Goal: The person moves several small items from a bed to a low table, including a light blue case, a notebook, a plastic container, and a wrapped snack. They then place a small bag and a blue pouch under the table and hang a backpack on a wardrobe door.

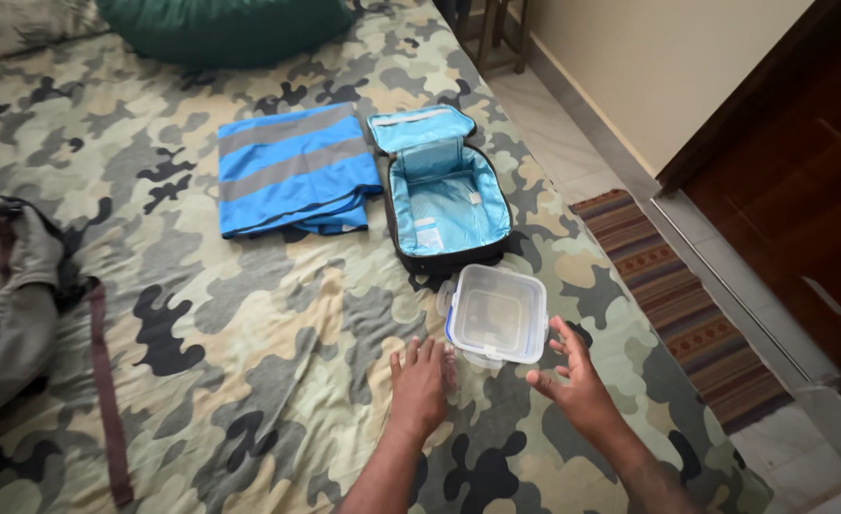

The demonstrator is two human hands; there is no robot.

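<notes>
On the bed (249, 381), spread with a camouflage cover, a clear plastic food box (496, 314) with a blue-edged lid lay near the right edge, just in front of an open lunch bag (444, 195) with a light blue lining. The left hand (418, 385) lay flat on the cover, fingers extended and grasping nothing, its fingertips right beside the near left corner of the box, perhaps on a clear tab there; contact could not be told for sure. The right hand (573, 376) hovered just to the near right of the box, fingers spread and curled loosely, empty, not yet touching it.

A folded blue cloth with grey stripes (292, 169) lay to the left of the bag. A grey backpack (6, 305) sat at the far left, its dark strap (106, 390) trailing towards the near side. A green cushion (225, 29) rested at the far end. Beyond the right edge of the bed were a tiled floor and a striped rug (687, 305).

The likeliest trouble, as I judged it, was the box's place: it sat close to the bed's edge on a soft, yielding cover, so a push from one side only could have slid it off onto the tiles. If its side clips were not fully latched, a one-handed lift by the lid might have let the lid come away.
</notes>
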